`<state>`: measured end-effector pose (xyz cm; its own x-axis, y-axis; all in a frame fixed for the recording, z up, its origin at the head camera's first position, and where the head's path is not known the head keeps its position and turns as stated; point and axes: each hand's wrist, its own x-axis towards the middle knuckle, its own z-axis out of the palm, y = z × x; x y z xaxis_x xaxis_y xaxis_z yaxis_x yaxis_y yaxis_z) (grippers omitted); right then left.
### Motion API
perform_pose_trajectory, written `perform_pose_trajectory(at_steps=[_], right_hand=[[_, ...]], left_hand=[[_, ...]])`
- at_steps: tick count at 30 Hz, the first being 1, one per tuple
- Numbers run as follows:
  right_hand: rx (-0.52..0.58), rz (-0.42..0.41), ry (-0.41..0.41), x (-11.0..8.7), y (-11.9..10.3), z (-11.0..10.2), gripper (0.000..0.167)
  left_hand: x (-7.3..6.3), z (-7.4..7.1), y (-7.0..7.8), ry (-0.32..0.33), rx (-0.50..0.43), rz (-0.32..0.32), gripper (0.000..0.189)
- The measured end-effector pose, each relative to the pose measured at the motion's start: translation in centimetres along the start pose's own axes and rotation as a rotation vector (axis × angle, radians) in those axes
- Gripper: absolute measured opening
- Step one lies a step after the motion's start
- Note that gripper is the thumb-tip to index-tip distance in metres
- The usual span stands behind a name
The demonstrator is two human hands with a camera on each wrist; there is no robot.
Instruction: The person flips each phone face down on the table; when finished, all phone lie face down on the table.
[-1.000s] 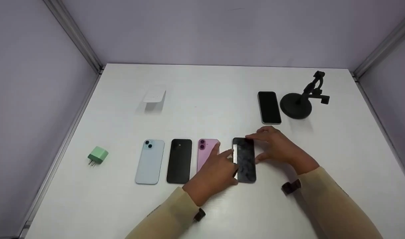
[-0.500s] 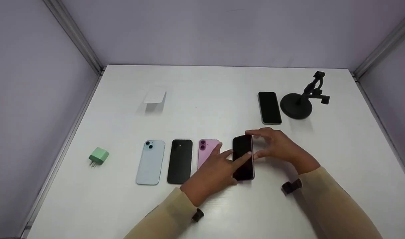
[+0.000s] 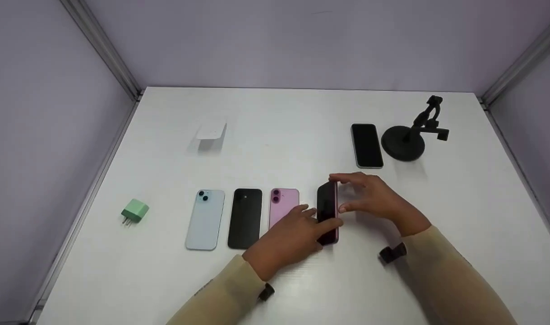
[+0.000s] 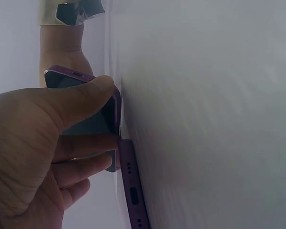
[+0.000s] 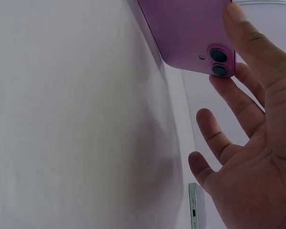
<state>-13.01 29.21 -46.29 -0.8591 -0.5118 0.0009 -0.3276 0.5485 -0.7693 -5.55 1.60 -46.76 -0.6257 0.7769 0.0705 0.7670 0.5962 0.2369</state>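
Tilted phone [image 3: 326,203] (pink-backed) between left hand [image 3: 293,234] and right hand [image 3: 372,196]

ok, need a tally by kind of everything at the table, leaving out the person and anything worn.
Phones: 5 (light blue one, black one, pink one lying flat, tilted pink-backed one, screen-up one at the back)
Green plug adapter: 1
Black stand: 1
White bent piece: 1
Total: 8

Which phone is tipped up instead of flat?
The tilted phone between the left hand and right hand, its right side raised. The others lie flat: the light-blue phone, black phone, pink phone, and far phone beside the black stand.
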Motion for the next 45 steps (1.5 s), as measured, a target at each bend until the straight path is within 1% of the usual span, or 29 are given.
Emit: perform_pose_trajectory(at_steps=[4, 8, 13, 16, 20, 23, 27, 29, 33, 36, 40, 43, 45], right_hand=[[0.006, 0.003, 0.010, 0.0, -0.2, 0.3, 0.081], [0.001, -0.010, 0.025, 0.1, -0.6, 0.5, 0.080], [0.012, -0.029, 0.049, 0.3, -0.9, 1.0, 0.080], [0.013, -0.037, 0.074, 0.4, -1.0, 1.4, 0.081], [-0.046, -0.026, 0.091, 0.5, -1.1, 2.2, 0.083], [-0.084, 0.014, 0.051, 0.7, -1.3, 2.8, 0.086], [-0.125, 0.052, -0.022, 0.9, -1.5, 3.3, 0.094], [-0.150, 0.057, -0.039, 0.9, -1.5, 3.4, 0.097], [-0.177, 0.056, -0.053, 0.9, -1.4, 3.4, 0.102], [-0.198, 0.055, -0.074, 0.7, -1.3, 3.4, 0.107], [-0.244, 0.070, -0.118, 0.3, -1.4, 3.5, 0.122], [-0.315, 0.077, -0.149, -0.1, -1.8, 3.5, 0.132], [-0.371, 0.082, -0.161, -0.4, -2.0, 3.6, 0.136]], left_hand=[[-0.2, -0.1, -0.1, -0.010, -0.088, -0.032, 0.066], [-0.5, -0.1, -0.1, 0.010, -0.159, -0.053, 0.062], [-0.9, -0.1, 0.2, 0.026, -0.208, -0.081, 0.059], [-1.1, -0.1, 0.4, 0.043, -0.214, -0.093, 0.056], [-1.5, 0.0, 0.4, 0.104, -0.215, -0.091, 0.052], [-2.0, 0.3, 0.4, 0.144, -0.256, -0.123, 0.052], [-2.5, 0.7, 0.2, 0.163, -0.323, -0.187, 0.055], [-2.6, 0.8, 0.2, 0.168, -0.339, -0.197, 0.054], [-2.6, 0.7, 0.3, 0.174, -0.332, -0.194, 0.050], [-2.7, 0.6, 0.3, 0.164, -0.330, -0.211, 0.049], [-2.8, 0.4, 0.3, 0.145, -0.329, -0.244, 0.048], [-2.8, 0.2, 0.3, 0.122, -0.309, -0.258, 0.048], [-2.8, 0.1, 0.2, 0.100, -0.272, -0.260, 0.048]])
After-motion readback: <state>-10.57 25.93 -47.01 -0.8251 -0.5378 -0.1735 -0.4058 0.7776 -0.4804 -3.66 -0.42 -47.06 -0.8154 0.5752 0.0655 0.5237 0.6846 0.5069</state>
